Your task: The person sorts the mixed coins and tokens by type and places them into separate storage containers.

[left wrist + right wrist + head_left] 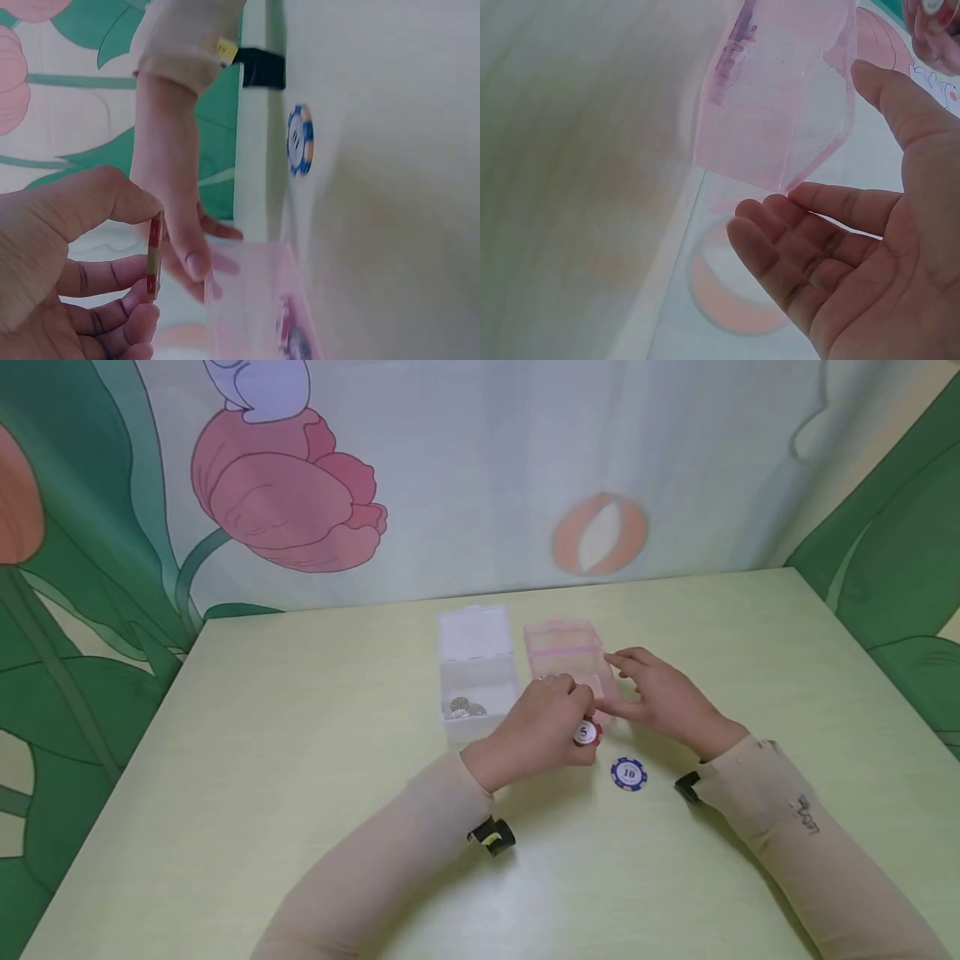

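A red poker chip (587, 732) marked 5 is pinched between the thumb and fingers of my left hand (542, 720), above the table and in front of a pink see-through box (564, 639) with its lid raised. In the left wrist view the chip (154, 255) is edge-on. My right hand (663, 695) is at the right side of the pink box, its thumb and index finger extended to the wall; the right wrist view shows the other fingers loosely bent. Inside the pink box lie chips (283, 324), partly blurred. A blue chip (628, 773) marked 10 lies flat on the table.
Left of the pink box stands a white box (475, 635), lid raised, with several silver coins (467, 707) inside. Both boxes stand on a pale table (300, 760). A printed curtain (465, 485) hangs behind its back edge.
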`<state>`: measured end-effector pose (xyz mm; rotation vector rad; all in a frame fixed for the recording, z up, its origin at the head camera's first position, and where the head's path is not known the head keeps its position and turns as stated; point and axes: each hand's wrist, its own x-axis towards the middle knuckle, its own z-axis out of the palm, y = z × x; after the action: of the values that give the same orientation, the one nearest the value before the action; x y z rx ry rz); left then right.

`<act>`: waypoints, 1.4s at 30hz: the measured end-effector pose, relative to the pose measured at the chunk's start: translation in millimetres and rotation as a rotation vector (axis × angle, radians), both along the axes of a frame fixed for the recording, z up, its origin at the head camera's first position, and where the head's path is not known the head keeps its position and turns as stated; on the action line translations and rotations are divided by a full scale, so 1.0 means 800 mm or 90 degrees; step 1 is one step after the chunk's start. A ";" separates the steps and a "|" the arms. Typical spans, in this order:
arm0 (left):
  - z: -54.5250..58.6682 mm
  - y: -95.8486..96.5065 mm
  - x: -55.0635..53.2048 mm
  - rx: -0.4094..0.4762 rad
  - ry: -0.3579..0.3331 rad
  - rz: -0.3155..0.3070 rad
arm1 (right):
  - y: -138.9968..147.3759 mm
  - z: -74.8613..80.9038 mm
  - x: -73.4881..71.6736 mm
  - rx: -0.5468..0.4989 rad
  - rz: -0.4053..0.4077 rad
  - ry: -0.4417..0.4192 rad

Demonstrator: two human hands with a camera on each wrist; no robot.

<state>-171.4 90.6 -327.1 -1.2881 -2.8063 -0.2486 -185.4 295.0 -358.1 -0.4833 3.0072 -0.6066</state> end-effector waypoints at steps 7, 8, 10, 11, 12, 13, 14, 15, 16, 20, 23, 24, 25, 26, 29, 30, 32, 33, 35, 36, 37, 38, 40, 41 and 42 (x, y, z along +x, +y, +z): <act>0.007 -0.006 -0.020 0.018 -0.019 0.047 | 0.002 0.000 -0.001 -0.013 -0.003 -0.009; 0.008 -0.007 -0.023 0.019 -0.023 0.056 | 0.002 -0.001 -0.001 -0.014 -0.003 -0.010; 0.009 -0.007 -0.029 0.019 -0.034 0.073 | 0.003 -0.002 -0.002 -0.015 -0.002 -0.010; 0.009 -0.006 -0.031 0.020 -0.041 0.081 | 0.003 -0.003 -0.002 -0.015 -0.003 -0.010; 0.010 -0.006 -0.034 0.020 -0.048 0.088 | 0.003 -0.004 -0.003 -0.015 -0.005 -0.012; 0.010 -0.006 -0.036 0.022 -0.056 0.092 | 0.003 -0.005 -0.003 -0.015 -0.006 -0.013; 0.011 -0.005 -0.038 0.023 -0.065 0.098 | 0.003 -0.005 -0.003 -0.014 -0.007 -0.014; 0.011 -0.005 -0.040 0.022 -0.072 0.102 | 0.003 -0.005 -0.003 -0.012 -0.007 -0.014; 0.011 -0.004 -0.042 0.022 -0.078 0.107 | 0.003 -0.005 -0.003 -0.011 -0.007 -0.014; 0.010 0.000 -0.051 0.012 -0.097 0.131 | 0.001 -0.003 -0.002 -0.006 -0.003 -0.010; 0.007 0.006 -0.060 0.005 -0.109 0.142 | 0.001 -0.001 -0.001 -0.005 -0.001 -0.005; 0.006 0.008 -0.063 0.006 -0.115 0.144 | 0.002 -0.001 0.000 -0.005 0.000 -0.004; 0.005 0.010 -0.065 0.007 -0.119 0.145 | 0.002 -0.001 0.000 -0.005 0.000 -0.002; 0.004 0.012 -0.068 0.009 -0.122 0.145 | 0.002 0.000 0.001 -0.006 0.000 -0.001; -0.002 0.018 -0.074 0.006 -0.130 0.153 | 0.004 -0.001 0.001 -0.005 0.000 0.002; -0.004 0.020 -0.076 0.003 -0.130 0.157 | 0.004 -0.002 0.001 -0.005 0.001 0.002; -0.010 0.022 -0.080 -0.006 -0.126 0.162 | 0.004 -0.002 0.001 -0.005 0.001 0.002; -0.012 0.023 -0.081 -0.012 -0.123 0.165 | 0.004 -0.003 0.001 -0.004 0.001 0.002; -0.017 0.025 -0.083 -0.021 -0.117 0.168 | 0.004 -0.003 0.001 -0.007 0.000 0.002; -0.019 0.026 -0.084 -0.026 -0.113 0.169 | 0.004 -0.003 0.001 -0.008 0.000 0.002; -0.020 0.026 -0.085 -0.030 -0.108 0.168 | 0.004 -0.003 0.001 -0.009 0.000 0.002; -0.021 0.027 -0.085 -0.033 -0.106 0.168 | 0.004 -0.003 0.001 -0.009 0.000 0.001; -0.022 0.028 -0.085 -0.037 -0.101 0.167 | 0.004 -0.002 0.002 -0.010 -0.002 0.001; -0.023 0.029 -0.084 -0.039 -0.099 0.166 | 0.004 -0.002 0.002 -0.009 -0.003 0.000; -0.023 0.029 -0.084 -0.041 -0.098 0.164 | 0.005 -0.002 0.002 -0.008 -0.003 -0.002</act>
<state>-238.8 114.0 -345.6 -0.9385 -3.0933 -0.2573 -183.8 298.7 -359.7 -0.4754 3.0044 -0.6275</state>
